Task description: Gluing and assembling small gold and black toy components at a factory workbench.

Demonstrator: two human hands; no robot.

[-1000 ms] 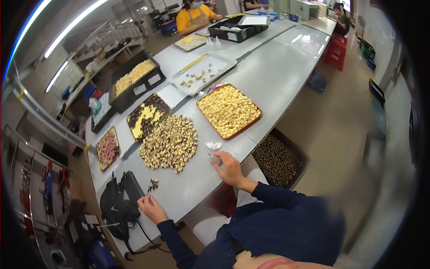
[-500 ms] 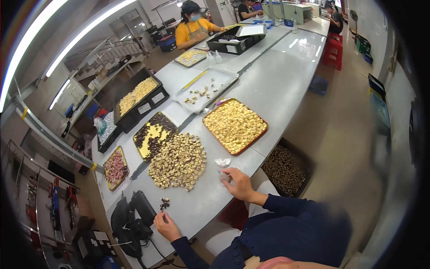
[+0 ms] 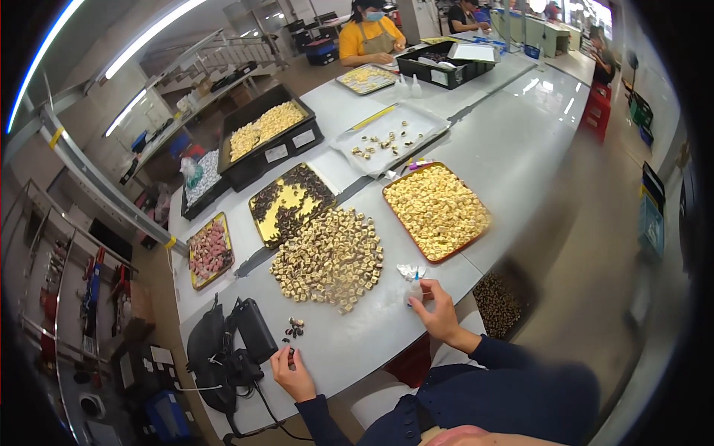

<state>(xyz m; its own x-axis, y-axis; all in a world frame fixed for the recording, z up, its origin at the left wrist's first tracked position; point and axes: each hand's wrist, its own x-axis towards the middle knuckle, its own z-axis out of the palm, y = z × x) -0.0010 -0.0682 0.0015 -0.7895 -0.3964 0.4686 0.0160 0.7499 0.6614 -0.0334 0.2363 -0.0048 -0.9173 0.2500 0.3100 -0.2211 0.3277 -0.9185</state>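
My right hand (image 3: 442, 315) is closed round a small translucent squeeze bottle (image 3: 413, 296) with a thin blue tip pointing up. It is just above the table's near edge, beside a crumpled white tissue (image 3: 407, 272). My left hand (image 3: 295, 377) has its fingertips pinched on what looks like a small dark piece (image 3: 291, 350); its exact kind is too small to tell. Just beyond it lies a little cluster of dark and pale pieces (image 3: 295, 327). Farther off is a wide heap of small cream-and-brown cube-like pieces (image 3: 327, 259), spread on the grey table (image 3: 372, 338).
Right of the heap stands a red-rimmed tray (image 3: 435, 262) of pale pieces. Behind it are a yellow tray (image 3: 277, 215) of dark pieces and a black crate (image 3: 245, 172). A black bag (image 3: 208, 353) and power adapter (image 3: 255, 329) lie left. Across the table, a person in orange (image 3: 370, 39) works.
The view has swung, so the scene sits farther right. The bottle's blue tip now stands more upright. A dark piece now shows at my left fingertips.
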